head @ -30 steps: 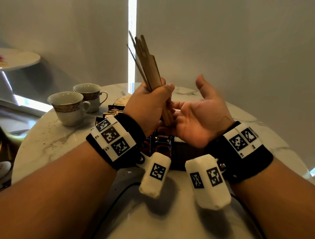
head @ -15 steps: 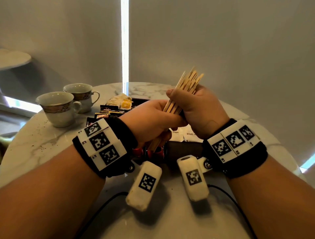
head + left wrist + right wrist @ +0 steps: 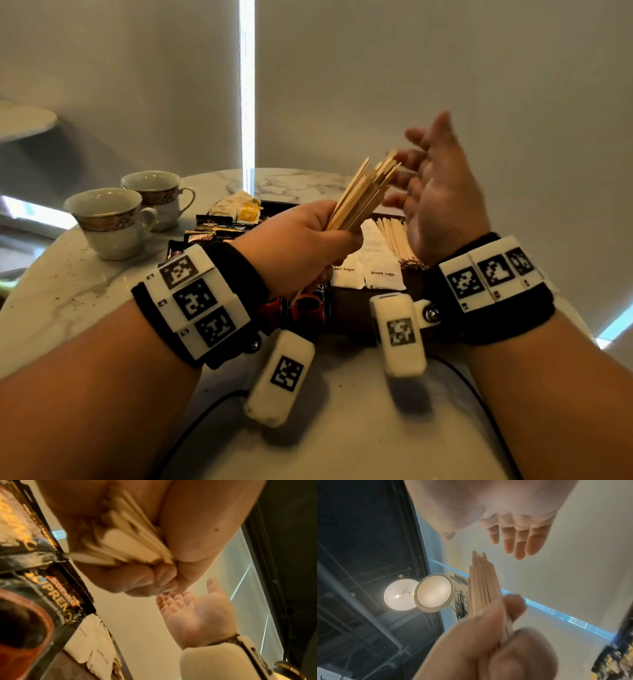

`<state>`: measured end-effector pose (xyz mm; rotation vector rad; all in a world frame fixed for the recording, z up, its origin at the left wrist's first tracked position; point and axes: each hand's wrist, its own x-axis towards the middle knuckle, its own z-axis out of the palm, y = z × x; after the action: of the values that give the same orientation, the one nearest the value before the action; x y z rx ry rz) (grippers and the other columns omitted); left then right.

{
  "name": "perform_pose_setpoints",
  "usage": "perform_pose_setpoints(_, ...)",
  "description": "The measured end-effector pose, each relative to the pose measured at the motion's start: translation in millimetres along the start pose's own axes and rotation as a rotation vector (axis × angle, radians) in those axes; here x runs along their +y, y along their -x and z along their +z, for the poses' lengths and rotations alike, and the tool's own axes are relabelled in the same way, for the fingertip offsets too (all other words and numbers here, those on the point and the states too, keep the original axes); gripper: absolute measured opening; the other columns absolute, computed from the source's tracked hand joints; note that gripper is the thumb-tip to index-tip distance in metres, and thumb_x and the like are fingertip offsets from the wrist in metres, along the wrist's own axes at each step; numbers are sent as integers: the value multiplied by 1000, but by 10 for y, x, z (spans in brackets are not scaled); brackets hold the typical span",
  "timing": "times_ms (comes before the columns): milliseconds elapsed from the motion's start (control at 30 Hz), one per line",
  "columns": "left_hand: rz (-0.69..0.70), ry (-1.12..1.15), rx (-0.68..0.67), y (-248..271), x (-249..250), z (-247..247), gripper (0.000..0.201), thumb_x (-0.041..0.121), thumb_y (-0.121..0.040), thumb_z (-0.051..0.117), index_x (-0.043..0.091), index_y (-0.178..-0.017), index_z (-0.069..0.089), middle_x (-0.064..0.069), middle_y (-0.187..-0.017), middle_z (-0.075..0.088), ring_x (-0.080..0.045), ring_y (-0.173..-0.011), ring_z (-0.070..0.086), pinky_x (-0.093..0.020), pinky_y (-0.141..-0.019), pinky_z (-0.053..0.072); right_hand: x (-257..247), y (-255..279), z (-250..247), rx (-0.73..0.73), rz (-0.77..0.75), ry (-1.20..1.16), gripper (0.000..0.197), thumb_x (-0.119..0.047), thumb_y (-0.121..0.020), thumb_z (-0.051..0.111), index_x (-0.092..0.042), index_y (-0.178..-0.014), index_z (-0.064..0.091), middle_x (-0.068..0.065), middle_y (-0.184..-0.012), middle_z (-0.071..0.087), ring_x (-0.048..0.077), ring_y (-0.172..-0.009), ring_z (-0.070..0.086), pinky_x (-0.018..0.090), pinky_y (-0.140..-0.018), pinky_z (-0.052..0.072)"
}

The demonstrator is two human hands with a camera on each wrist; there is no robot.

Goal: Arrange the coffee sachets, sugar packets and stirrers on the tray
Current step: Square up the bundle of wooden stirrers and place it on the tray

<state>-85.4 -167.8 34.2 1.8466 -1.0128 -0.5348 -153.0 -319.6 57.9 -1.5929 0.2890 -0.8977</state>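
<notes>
Stirrers in hand (image 3: 363,193): pale wooden bundle, tips fanned toward 1 o'clock.
Sugar packets (image 3: 371,262): white, flat on tray (image 3: 352,308).
Coffee sachets (image 3: 212,229): dark, at tray's 10 o'clock.

Two cups (image 3: 109,222), two brown sugar packets (image 3: 383,274), stirrers (image 3: 363,195) too many to count.

- The right hand (image 3: 496,507) fills the twelve o'clock edge, palm bare, fingers (image 3: 520,543) straight and spread.
- Toward six o'clock, the left hand (image 3: 488,649) grips a bundle of wooden sticks (image 3: 482,585), tips apart from those fingers.
- A round lamp (image 3: 435,593) glows at nine o'clock.
</notes>
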Motion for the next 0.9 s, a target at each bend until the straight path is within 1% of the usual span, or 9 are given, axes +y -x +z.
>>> perform_pose_setpoints(67, -23, -4, -46, 7, 11, 0, 17, 32, -98, 62, 29, -114, 59, 5, -68, 61, -9, -53, 56, -25, -56, 54, -4, -35, -47, 23, -25, -60, 75, -70, -86, 26, -20, -137, 51, 1, -123, 63, 18, -111, 63, 39, -90, 54)
perform_pose_setpoints(167, -40, -29, -78, 10, 9, 19, 14, 32, -97, 63, 31, -111, 60, 10, -62, 62, -7, -52, 58, -21, -55, 53, 56, 50, 21, -222, -39, 63, 84, -82, -80, 23, -24, -130, 59, -1, -119, 69, 16, -117, 63, 42, -101, 49)
perform_pose_setpoints(300, -61, -41, -70, 12, 20, 17, 14, 32, -97, 62, 32, -111, 59, 9, -63, 63, -6, -52, 59, -21, -57, 54, 100, 77, 44, -337, -105, 263, 99, -102, -53, 26, -36, -116, 63, -8, -113, 71, 12, -116, 63, 45, -103, 49)
perform_pose_setpoints(400, -42, -63, -78, 17, 23, 17, 10, 32, -97, 62, 30, -107, 61, 10, -64, 63, -7, -54, 59, -23, -60, 57, 49, -1, -15, -196, -87, 147, 94, -94, -72, 27, -25, -123, 64, -5, -117, 71, 12, -113, 64, 47, -101, 49)
perform_pose_setpoints(467, -45, -54, -69, 20, 13, 28, 10, 32, -97, 63, 30, -107, 62, 11, -62, 63, -8, -54, 59, -23, -59, 57, 47, 35, -8, -244, -130, 173, 73, -84, -79, 37, -27, -113, 68, -4, -111, 73, 12, -107, 67, 43, -95, 53)
perform_pose_setpoints(567, -45, 0, -45, 17, 6, 40, 7, 29, -97, 63, 24, -102, 64, 11, -59, 62, -9, -53, 58, -26, -58, 53, 63, 140, 51, -356, -307, 422, 20, -45, -93, 61, -31, -100, 72, -8, -95, 75, 5, -90, 70, 28, -79, 57)
perform_pose_setpoints(667, -34, -6, -29, 10, 10, 35, 7, 27, -97, 63, 22, -102, 63, 9, -60, 61, -8, -53, 58, -27, -59, 52, 89, 138, 61, -353, -340, 359, 15, -18, -95, 65, -27, -106, 70, -2, -95, 75, 10, -88, 72, 30, -78, 61)
perform_pose_setpoints(800, -27, -36, -15, 8, 18, 37, 9, 30, -97, 62, 23, -102, 63, 6, -67, 61, -5, -51, 57, -23, -57, 50, 86, 156, 70, -364, -344, 334, 17, -18, -96, 63, -29, -108, 67, -1, -98, 74, 10, -89, 72, 30, -77, 61)
perform_pose_setpoints(900, -12, 11, 8, 17, 21, 52, 10, 30, -98, 61, 23, -106, 62, 2, -71, 60, -8, -53, 57, -25, -57, 52, 90, 145, 69, -313, -352, 289, 27, -39, -99, 52, -26, -121, 61, -2, -110, 70, 6, -100, 68, 28, -84, 58)
